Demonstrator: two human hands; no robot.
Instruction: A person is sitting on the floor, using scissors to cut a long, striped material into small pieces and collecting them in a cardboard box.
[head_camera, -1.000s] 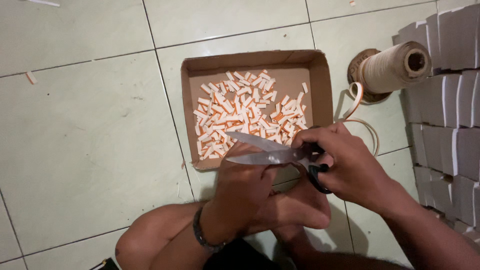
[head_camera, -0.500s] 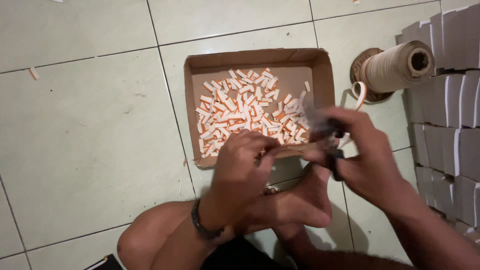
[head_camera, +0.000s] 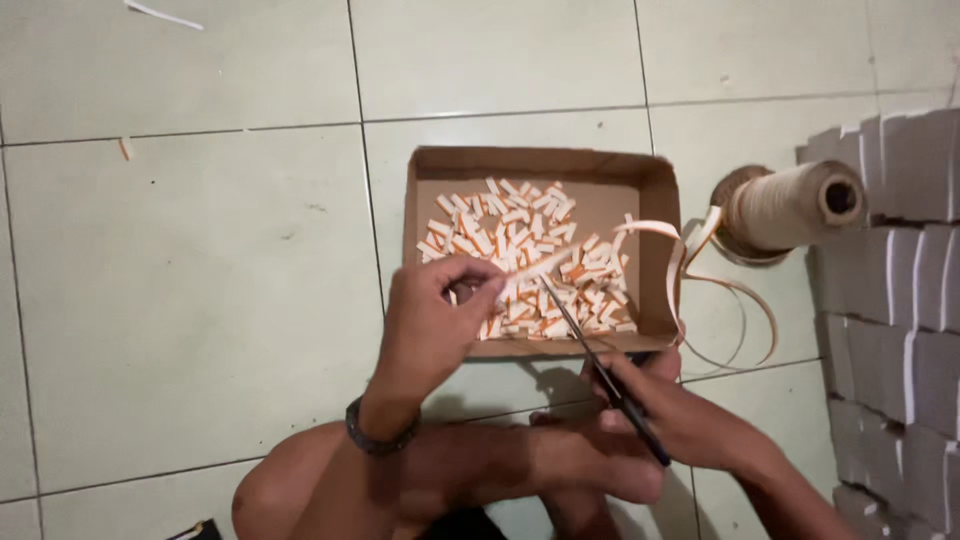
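Now spread apart, left hand (head_camera: 437, 318) pinching strip (head_camera: 535, 266), right hand (head_camera: 668, 412) gripping scissors (head_camera: 600, 368), blades risking fingertips over box (head_camera: 660, 260).

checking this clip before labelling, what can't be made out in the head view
- Scissors: handles hidden inside the right hand.
- Strip: its end is covered by the left hand's fingers.
- Stacked grey pieces: cut off by the right edge.
- Cut pieces in the box: too small for detail.

The single head-worn camera looks almost straight down from close above at the tiled floor (head_camera: 200, 300), with the cardboard box (head_camera: 660, 180) at centre and the person's knees at the near edge.
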